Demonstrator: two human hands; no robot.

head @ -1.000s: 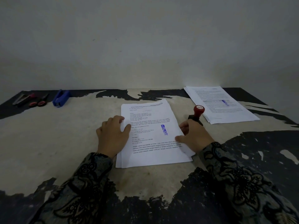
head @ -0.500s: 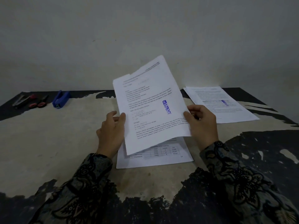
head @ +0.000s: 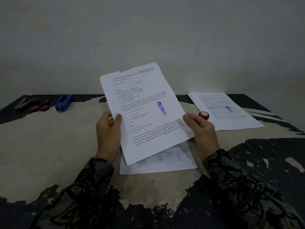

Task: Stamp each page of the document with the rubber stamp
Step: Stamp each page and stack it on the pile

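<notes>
A printed sheet (head: 145,113) bearing a blue "APPROVED" stamp mark is lifted off the table and tilted up. My left hand (head: 108,134) grips its left edge, thumb on the front. My right hand (head: 202,133) pinches its right edge. Beneath it, flat on the table, lies another page (head: 165,164) with a printed table. The rubber stamp (head: 204,115), red-topped, shows just behind my right hand's fingers; I cannot tell whether the hand touches it. A pile of stamped pages (head: 226,111) lies at the right rear.
At the back left of the worn table (head: 49,146) lie a blue stapler (head: 63,103), red-handled scissors (head: 41,106) and a staple remover (head: 24,102). A plain wall rises right behind the table.
The stamped top sheet lay flat under both hands, the stamp in my right hand. Both hands lifted the sheet and now carry it rightward; the stamp's red top reappears behind my right fingers.
</notes>
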